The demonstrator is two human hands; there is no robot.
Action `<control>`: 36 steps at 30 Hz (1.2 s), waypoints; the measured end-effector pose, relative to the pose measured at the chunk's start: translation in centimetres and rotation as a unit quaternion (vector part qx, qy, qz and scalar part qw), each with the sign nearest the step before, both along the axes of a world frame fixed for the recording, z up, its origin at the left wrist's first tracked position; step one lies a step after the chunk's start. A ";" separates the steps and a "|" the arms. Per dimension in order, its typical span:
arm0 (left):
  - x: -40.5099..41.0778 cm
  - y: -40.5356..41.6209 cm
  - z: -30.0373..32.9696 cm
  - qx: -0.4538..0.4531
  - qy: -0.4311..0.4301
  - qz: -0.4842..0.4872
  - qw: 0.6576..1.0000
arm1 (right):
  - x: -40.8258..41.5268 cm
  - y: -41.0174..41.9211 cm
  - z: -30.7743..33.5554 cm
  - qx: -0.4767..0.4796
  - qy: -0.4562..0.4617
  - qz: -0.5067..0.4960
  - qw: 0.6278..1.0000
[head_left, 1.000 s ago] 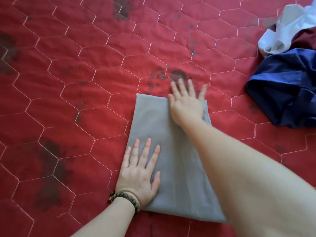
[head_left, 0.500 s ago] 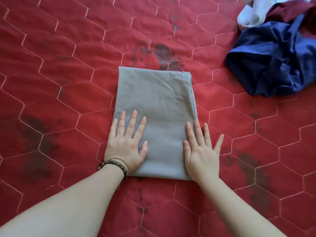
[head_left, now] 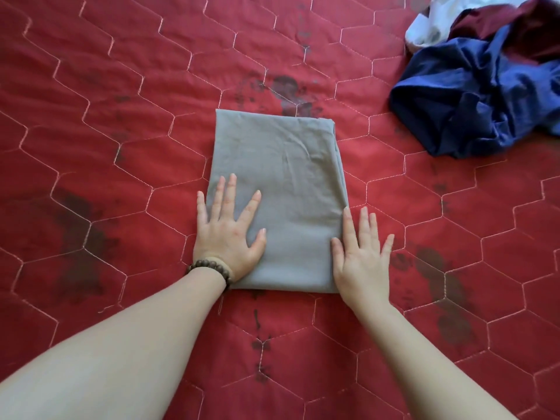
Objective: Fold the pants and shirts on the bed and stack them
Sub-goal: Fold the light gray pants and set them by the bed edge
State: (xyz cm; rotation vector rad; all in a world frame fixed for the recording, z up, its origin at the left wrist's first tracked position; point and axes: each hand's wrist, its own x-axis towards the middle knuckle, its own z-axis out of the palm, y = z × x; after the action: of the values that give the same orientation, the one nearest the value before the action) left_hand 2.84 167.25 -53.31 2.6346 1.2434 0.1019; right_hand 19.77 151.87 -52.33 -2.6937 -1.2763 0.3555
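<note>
A grey garment (head_left: 281,177) lies folded into a neat rectangle in the middle of the red quilted bed (head_left: 121,86). My left hand (head_left: 228,234), with a bead bracelet on the wrist, presses flat on the near left part of the garment, fingers spread. My right hand (head_left: 362,256) rests flat at the near right edge, its thumb and forefinger touching the grey cloth and the other fingers on the quilt.
A crumpled pile lies at the far right: a dark blue garment (head_left: 472,98), a maroon one (head_left: 509,25) and a white one (head_left: 433,22). The quilt has hexagon stitching and dark printed patches.
My right hand came back from the far edge of the garment to its near right edge, then slid slightly off to the right. The left hand stays flat on the cloth.
</note>
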 end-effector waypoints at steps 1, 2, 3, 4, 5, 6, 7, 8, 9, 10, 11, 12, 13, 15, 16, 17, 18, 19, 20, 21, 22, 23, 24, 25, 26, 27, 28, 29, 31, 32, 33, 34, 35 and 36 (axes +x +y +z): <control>0.0 0.3 0.2 -0.036 -0.041 0.055 0.997 | 0.3 1.0 0.5 0.044 0.022 -0.006 0.999; -0.1 0.8 0.5 -0.080 -0.087 0.121 0.986 | 0.6 2.0 1.0 0.078 0.043 -0.011 0.996; -0.1 1.2 0.7 -0.124 -0.127 0.177 0.968 | 0.9 2.9 1.3 0.097 0.055 -0.010 0.994; -0.1 1.6 0.8 -0.149 -0.154 0.207 0.954 | 1.0 3.8 1.4 0.103 0.058 -0.007 0.993; -0.1 1.8 0.9 -0.156 -0.162 0.212 0.951 | 1.0 4.5 1.4 0.105 0.062 -0.013 0.992; -0.1 1.9 1.0 -0.166 -0.162 0.205 0.951 | 1.0 5.1 1.4 0.108 0.076 -0.029 0.991; -0.1 2.1 1.2 -0.184 -0.162 0.198 0.949 | 1.0 5.5 1.4 0.107 0.098 -0.054 0.988; -0.2 2.3 1.3 -0.207 -0.164 0.196 0.945 | 1.1 5.8 1.5 0.101 0.124 -0.078 0.984; -0.3 2.6 1.4 -0.227 -0.164 0.193 0.940 | 1.2 5.9 1.4 0.091 0.150 -0.092 0.980; -0.6 2.7 1.5 -0.241 -0.159 0.187 0.939 | 1.3 5.8 1.2 0.078 0.172 -0.096 0.977; -1.1 2.7 1.7 -0.248 -0.151 0.172 0.941 | 1.3 5.4 1.1 0.064 0.184 -0.091 0.976; -1.6 2.4 1.9 -0.255 -0.143 0.154 0.944 | 1.1 4.7 0.9 0.053 0.189 -0.082 0.977; -2.3 1.9 2.1 -0.262 -0.133 0.136 0.946 | 0.7 3.9 0.8 0.045 0.190 -0.073 0.978; -4.0 0.0 2.2 -0.273 -0.103 0.109 0.950 | -0.5 1.6 0.8 0.035 0.192 -0.065 0.979; -4.8 -1.4 2.1 -0.276 -0.085 0.105 0.952 | -1.2 0.2 0.7 0.031 0.193 -0.066 0.978; -5.6 -2.9 2.0 -0.274 -0.070 0.108 0.953 | -2.0 -1.2 0.7 0.027 0.192 -0.067 0.979; -6.3 -4.5 2.0 -0.271 -0.057 0.112 0.954 | -2.9 -2.6 0.8 0.026 0.192 -0.068 0.979; -7.0 -6.2 2.1 -0.266 -0.045 0.113 0.956 | -3.8 -4.1 0.9 0.028 0.194 -0.069 0.978; -7.7 -7.7 2.3 -0.262 -0.036 0.112 0.958 | -4.8 -5.6 1.1 0.035 0.199 -0.073 0.977; -8.3 -9.1 2.7 -0.259 -0.033 0.109 0.959 | -5.6 -7.0 1.4 0.045 0.206 -0.079 0.974; -9.0 -10.5 3.2 -0.260 -0.035 0.106 0.959 | -6.5 -8.6 1.9 0.056 0.213 -0.086 0.972; -9.6 -11.7 3.8 -0.260 -0.040 0.103 0.959 | -7.3 -10.1 2.6 0.066 0.217 -0.095 0.969; -10.1 -12.7 4.6 -0.259 -0.047 0.099 0.960 | -8.1 -11.5 3.4 0.074 0.219 -0.106 0.967; -10.6 -13.7 5.6 -0.257 -0.056 0.093 0.960 | -8.7 -12.9 4.5 0.081 0.221 -0.117 0.965; -11.0 -14.6 6.8 -0.255 -0.065 0.085 0.961 | -9.3 -14.2 5.8 0.089 0.222 -0.128 0.963; -11.3 -15.4 8.2 -0.254 -0.073 0.076 0.961 | -9.9 -15.4 7.3 0.097 0.222 -0.137 0.960; -11.4 -16.1 9.8 -0.254 -0.077 0.065 0.962 | -10.3 -16.6 9.0 0.107 0.222 -0.146 0.958; -11.4 -17.0 11.5 -0.256 -0.079 0.053 0.962 | -10.6 -17.8 11.0 0.118 0.219 -0.157 0.956; -11.3 -18.8 15.3 -0.253 -0.084 0.032 0.963 | -11.0 -20.4 15.2 0.139 0.215 -0.177 0.950; -11.1 -19.9 17.4 -0.251 -0.089 0.021 0.964 | -11.1 -21.8 17.4 0.150 0.211 -0.185 0.948; -10.7 -21.0 19.5 -0.250 -0.094 0.008 0.964 | -11.2 -23.3 19.8 0.162 0.205 -0.194 0.945; -10.2 -22.3 21.6 -0.250 -0.098 -0.005 0.963 | -11.1 -25.0 22.0 0.172 0.199 -0.206 0.942; -9.8 -23.7 23.7 -0.250 -0.102 -0.017 0.963 | -11.1 -26.8 24.1 0.183 0.192 -0.216 0.940; -9.3 -25.2 25.6 -0.251 -0.110 -0.028 0.961 | -11.0 -28.6 26.1 0.191 0.185 -0.223 0.938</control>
State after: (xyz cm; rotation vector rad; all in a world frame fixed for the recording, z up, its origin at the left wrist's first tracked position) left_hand -6.50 142.09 -27.71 2.1519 0.9653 0.0581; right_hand 8.81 123.28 -26.24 -2.3390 -0.5418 0.4672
